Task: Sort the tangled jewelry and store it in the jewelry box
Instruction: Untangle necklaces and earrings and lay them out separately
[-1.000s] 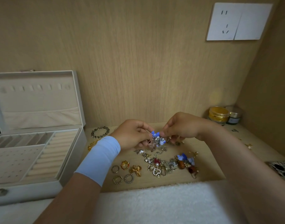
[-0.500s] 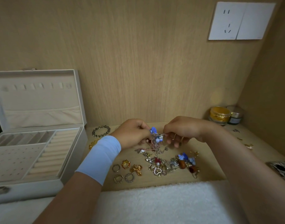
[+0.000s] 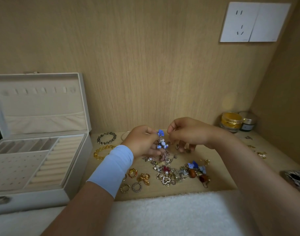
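My left hand point(image 3: 142, 142) pinches a dangling blue flower earring point(image 3: 161, 140) that hangs above the wooden desk point(image 3: 219, 160). My right hand point(image 3: 186, 133) is close beside it, fingers curled and pinching something thin near the earring; what it holds is too small to make out. Below them lies a tangled pile of jewelry point(image 3: 178, 172) with hearts, pearls, blue flowers and brown beads. The white jewelry box point(image 3: 38, 167) stands open at the left, showing ring rolls and small compartments.
A dark bead bracelet point(image 3: 106, 138) and a yellow bead bracelet point(image 3: 101, 151) lie near the box. Gold rings and a bow point(image 3: 143, 178) sit in front of my left wrist. Two cosmetic jars point(image 3: 231, 121) stand at the back right. A white towel point(image 3: 171, 213) covers the front edge.
The hands have drawn slightly apart. The blue earring now hangs free from my left fingers, lifted a little above the pile.
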The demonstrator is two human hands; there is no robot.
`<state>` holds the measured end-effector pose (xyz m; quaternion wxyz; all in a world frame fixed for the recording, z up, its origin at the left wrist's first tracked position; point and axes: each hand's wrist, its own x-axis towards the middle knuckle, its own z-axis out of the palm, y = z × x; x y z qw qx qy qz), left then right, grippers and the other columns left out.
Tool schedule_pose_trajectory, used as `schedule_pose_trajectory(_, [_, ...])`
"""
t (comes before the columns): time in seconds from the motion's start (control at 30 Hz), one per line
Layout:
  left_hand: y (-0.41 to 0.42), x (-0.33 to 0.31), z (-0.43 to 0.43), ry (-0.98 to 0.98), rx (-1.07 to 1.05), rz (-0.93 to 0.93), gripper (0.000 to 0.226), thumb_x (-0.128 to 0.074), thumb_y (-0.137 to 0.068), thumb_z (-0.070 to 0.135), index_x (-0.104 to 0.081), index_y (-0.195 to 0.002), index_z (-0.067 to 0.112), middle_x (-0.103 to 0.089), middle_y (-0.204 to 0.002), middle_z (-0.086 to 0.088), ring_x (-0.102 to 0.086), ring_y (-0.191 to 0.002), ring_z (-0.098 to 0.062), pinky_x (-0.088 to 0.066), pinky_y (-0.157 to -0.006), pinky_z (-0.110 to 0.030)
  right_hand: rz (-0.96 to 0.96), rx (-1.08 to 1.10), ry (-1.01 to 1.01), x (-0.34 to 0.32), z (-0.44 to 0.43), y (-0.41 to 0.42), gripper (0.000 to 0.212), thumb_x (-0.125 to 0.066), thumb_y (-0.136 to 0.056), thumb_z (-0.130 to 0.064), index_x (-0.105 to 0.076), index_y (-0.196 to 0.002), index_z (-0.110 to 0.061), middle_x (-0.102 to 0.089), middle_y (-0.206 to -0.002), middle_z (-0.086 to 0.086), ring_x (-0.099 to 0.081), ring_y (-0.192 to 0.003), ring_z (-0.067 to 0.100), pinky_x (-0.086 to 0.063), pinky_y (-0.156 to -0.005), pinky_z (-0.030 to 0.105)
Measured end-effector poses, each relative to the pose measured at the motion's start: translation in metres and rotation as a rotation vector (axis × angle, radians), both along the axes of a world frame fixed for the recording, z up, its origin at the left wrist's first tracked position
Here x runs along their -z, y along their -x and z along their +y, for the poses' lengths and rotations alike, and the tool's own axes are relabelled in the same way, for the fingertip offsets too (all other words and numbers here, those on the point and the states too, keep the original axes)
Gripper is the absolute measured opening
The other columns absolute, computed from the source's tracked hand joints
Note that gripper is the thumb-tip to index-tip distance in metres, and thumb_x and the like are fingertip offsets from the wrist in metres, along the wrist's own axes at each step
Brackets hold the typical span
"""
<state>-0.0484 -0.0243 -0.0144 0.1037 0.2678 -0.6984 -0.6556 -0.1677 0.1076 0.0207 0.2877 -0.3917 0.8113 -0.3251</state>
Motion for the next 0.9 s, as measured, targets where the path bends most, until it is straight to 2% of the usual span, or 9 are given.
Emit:
schedule_pose_trajectory(0.07, [0.000, -0.001, -0.001, -0.075, -0.017, 0.018, 0.005, -0.053, -0.097, 0.002, -0.055, -0.102, 0.002, -0.069, -0.095, -0.026, -0.073, -0.067, -0.029, -0.061, -0.058, -0.031, 0.021, -0.045, -0.038, -0.004, 0.000, -0.003, 0.026, -0.072, -0.086, -0.021, -0.059, -0.108, -0.015, -0.071, -0.087, 0.010, -0.065, -0.063, 0.017, -0.045, -0.048, 0.028])
schedule_pose_trajectory(0.17, [-0.001, -0.001, -0.002, -0.110, -0.005, 0.014, 0.011, -0.056, -0.097, 0.004, -0.057, -0.106, -0.001, -0.070, -0.088, -0.019, -0.073, -0.068, -0.026, -0.060, -0.058, -0.028, 0.053, -0.088, -0.074, -0.002, -0.002, -0.005, 0.038, -0.086, -0.077, -0.027, -0.062, -0.104, -0.014, -0.070, -0.080, 0.006, -0.067, -0.062, 0.017, -0.051, -0.053, 0.031])
schedule_pose_trajectory(0.27, [-0.002, -0.002, -0.003, -0.131, 0.006, -0.004, 0.016, -0.058, -0.097, 0.005, -0.057, -0.111, -0.001, -0.073, -0.092, -0.020, -0.075, -0.077, -0.030, -0.062, -0.061, -0.028, 0.070, -0.074, -0.026, 0.003, -0.003, -0.001, 0.024, -0.083, -0.082, -0.023, -0.069, -0.095, -0.010, -0.072, -0.072, 0.008, -0.068, -0.060, 0.017, -0.051, -0.050, 0.028])
schedule_pose_trajectory(0.47, [-0.005, -0.004, -0.006, -0.148, 0.059, 0.015, 0.022, -0.067, -0.092, 0.008, -0.061, -0.113, 0.005, -0.074, -0.094, -0.018, -0.075, -0.076, -0.022, -0.062, -0.066, -0.029, -0.033, -0.074, 0.056, 0.006, 0.001, 0.005, 0.012, -0.076, -0.088, -0.014, -0.075, -0.098, -0.008, -0.074, -0.077, 0.007, -0.070, -0.068, 0.018, -0.054, -0.050, 0.027])
schedule_pose_trajectory(0.57, [-0.005, -0.002, -0.009, -0.097, 0.046, 0.005, 0.025, -0.072, -0.088, 0.008, -0.064, -0.112, 0.007, -0.076, -0.083, -0.014, -0.073, -0.070, -0.017, -0.060, -0.062, -0.025, -0.094, -0.084, 0.078, 0.008, 0.002, 0.007, 0.016, -0.074, -0.089, -0.013, -0.073, -0.104, -0.008, -0.074, -0.086, 0.012, -0.069, -0.069, 0.018, -0.055, -0.052, 0.027])
schedule_pose_trajectory(0.7, [-0.004, -0.002, -0.008, -0.047, 0.051, 0.010, 0.020, -0.073, -0.087, 0.008, -0.066, -0.105, 0.006, -0.074, -0.078, -0.011, -0.071, -0.065, -0.017, -0.059, -0.058, -0.025, -0.110, -0.115, 0.050, 0.010, 0.001, 0.007, 0.021, -0.064, -0.095, -0.006, -0.067, -0.116, -0.010, -0.073, -0.105, 0.015, -0.070, -0.074, 0.019, -0.056, -0.053, 0.028])
schedule_pose_trajectory(0.8, [-0.006, -0.004, -0.010, 0.077, 0.103, 0.023, 0.011, -0.073, -0.088, 0.009, -0.066, -0.097, 0.011, -0.073, -0.076, -0.007, -0.071, -0.067, -0.017, -0.062, -0.066, -0.032, -0.163, -0.159, 0.036, 0.013, -0.001, 0.002, 0.035, -0.053, -0.096, 0.005, -0.061, -0.125, -0.011, -0.071, -0.118, 0.011, -0.072, -0.080, 0.020, -0.058, -0.055, 0.027])
schedule_pose_trajectory(0.9, [-0.007, -0.005, -0.014, 0.207, 0.136, 0.009, 0.009, -0.074, -0.088, 0.015, -0.066, -0.093, 0.016, -0.072, -0.072, -0.007, -0.069, -0.067, -0.022, -0.059, -0.078, -0.043, -0.251, -0.215, 0.050, 0.017, -0.001, 0.001, 0.030, -0.060, -0.095, 0.002, -0.063, -0.124, -0.009, -0.072, -0.111, 0.018, -0.073, -0.080, 0.020, -0.060, -0.058, 0.026])
